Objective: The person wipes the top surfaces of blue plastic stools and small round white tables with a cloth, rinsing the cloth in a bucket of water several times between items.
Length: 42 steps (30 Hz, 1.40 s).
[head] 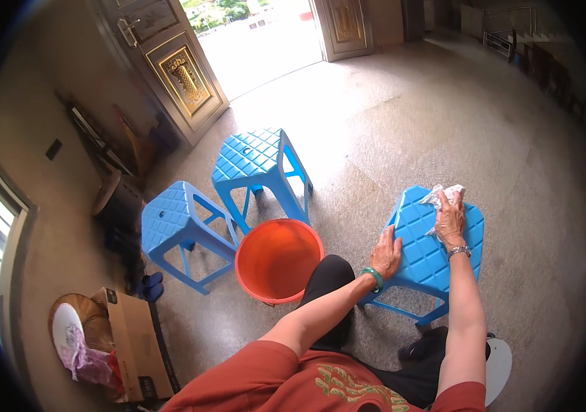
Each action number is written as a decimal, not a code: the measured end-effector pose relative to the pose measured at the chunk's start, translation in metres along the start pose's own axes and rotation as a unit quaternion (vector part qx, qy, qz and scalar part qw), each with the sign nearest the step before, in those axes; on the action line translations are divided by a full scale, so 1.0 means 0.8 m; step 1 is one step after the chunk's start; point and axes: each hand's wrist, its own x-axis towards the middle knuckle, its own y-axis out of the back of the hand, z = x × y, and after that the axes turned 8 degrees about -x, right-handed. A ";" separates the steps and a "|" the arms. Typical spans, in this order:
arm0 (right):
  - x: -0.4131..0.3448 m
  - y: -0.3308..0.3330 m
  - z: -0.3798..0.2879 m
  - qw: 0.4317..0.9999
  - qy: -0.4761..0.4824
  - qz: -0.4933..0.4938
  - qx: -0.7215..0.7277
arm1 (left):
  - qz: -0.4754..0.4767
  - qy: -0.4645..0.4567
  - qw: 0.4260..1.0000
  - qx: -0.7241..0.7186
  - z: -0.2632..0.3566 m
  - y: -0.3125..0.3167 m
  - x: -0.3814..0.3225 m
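Observation:
A blue plastic stool (419, 252) with a grid-patterned seat stands before me on the right. My right hand (449, 217) presses a crumpled white cloth (442, 196) onto the far part of its seat. At the seat's left edge rests my left hand (386, 253), a green bangle on its wrist; the fingers lie along the rim, and the underside of the hand is hidden. An orange-red plastic bucket (278, 262) stands left of my knee, its inside facing up. Beyond it are two more blue stools, one at the left (169, 219) and one farther back (252, 154).
A cardboard box (136, 345) stands at the lower left beside a woven hat (92, 322) and a purple cloth (87, 355). Blue slippers (150, 286) lie near the left wall. An ornate door (185, 77) stands open to bright daylight. A round white object (499, 368) is by my right side.

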 end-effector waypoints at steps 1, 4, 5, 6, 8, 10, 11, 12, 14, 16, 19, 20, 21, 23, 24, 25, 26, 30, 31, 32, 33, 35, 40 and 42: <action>0.005 0.003 0.010 0.999 -0.037 -0.033 0.011 | 0.003 -0.001 1.000 -0.003 -0.002 -0.001 0.000; -0.016 0.017 0.005 0.996 -0.009 -0.049 0.068 | 0.033 -0.021 0.999 -0.035 -0.010 -0.003 0.000; -0.028 0.025 -0.007 0.995 0.019 -0.056 0.086 | 0.036 -0.020 0.999 -0.036 -0.011 -0.003 0.001; -0.047 0.034 -0.022 0.993 0.055 -0.037 0.096 | 0.040 -0.008 0.997 -0.062 -0.007 -0.001 -0.001; -0.078 0.041 -0.063 0.984 0.114 -0.023 0.133 | 0.047 0.007 0.995 -0.084 -0.013 0.001 -0.003; -0.088 0.046 -0.093 0.973 0.156 -0.022 0.171 | 0.071 -0.002 0.992 -0.104 -0.019 -0.003 -0.003; -0.089 0.044 -0.103 0.966 0.177 -0.021 0.188 | 0.070 -0.001 0.992 -0.103 -0.021 -0.003 -0.003; -0.083 0.039 -0.104 0.968 0.182 -0.004 0.174 | 0.063 -0.005 0.992 -0.110 -0.020 -0.004 -0.004; -0.058 0.020 -0.098 0.972 0.174 0.010 0.155 | 0.062 -0.002 0.991 -0.121 -0.015 -0.005 -0.004; -0.025 -0.001 -0.082 0.981 0.156 0.024 0.116 | 0.051 -0.001 0.993 -0.111 -0.008 -0.002 -0.004; 0.023 -0.026 -0.033 0.994 0.094 0.011 0.060 | 0.038 0.003 0.994 -0.103 -0.002 0.002 -0.004; 0.032 -0.031 -0.003 0.996 0.078 0.025 0.028 | 0.032 0.009 0.995 -0.097 -0.001 0.002 -0.004; 0.039 -0.033 0.026 0.997 0.061 0.040 -0.006 | 0.025 0.014 0.995 -0.092 0.002 0.001 -0.002; 0.030 -0.014 0.064 0.999 -0.026 0.014 -0.017 | 0.031 0.015 0.995 -0.089 -0.002 0.006 -0.003; 0.019 -0.002 0.079 0.999 -0.044 0.007 -0.027 | 0.034 0.015 0.995 -0.092 -0.002 0.007 -0.003; 0.004 0.010 0.091 0.997 -0.061 0.001 -0.040 | 0.034 0.015 0.995 -0.093 -0.002 0.007 -0.002; -0.016 0.019 0.099 0.997 -0.061 0.013 -0.049 | 0.032 0.021 0.994 -0.099 -0.001 0.005 -0.002; -0.103 0.055 0.081 0.995 -0.067 0.029 -0.062 | 0.035 0.035 0.994 -0.103 0.001 0.007 -0.006; -0.119 0.070 0.056 0.994 -0.070 0.015 -0.084 | 0.034 0.036 0.994 -0.101 -0.002 0.007 -0.006; -0.135 0.071 0.040 0.994 -0.051 0.021 -0.095 | 0.035 0.027 0.994 -0.096 -0.005 0.006 -0.005; -0.148 0.073 0.026 0.993 -0.032 0.028 -0.108 | 0.035 0.019 0.995 -0.094 -0.007 0.004 -0.005; -0.166 0.080 -0.015 0.997 0.010 0.022 -0.073 | 0.040 0.013 0.994 -0.097 -0.011 0.003 -0.005; -0.153 0.071 -0.017 0.997 0.051 0.053 0.025 | 0.011 0.041 0.993 -0.107 -0.005 0.000 0.001; -0.138 0.085 -0.016 0.995 0.058 -0.002 0.078 | 0.025 0.016 0.998 -0.058 -0.012 0.000 0.007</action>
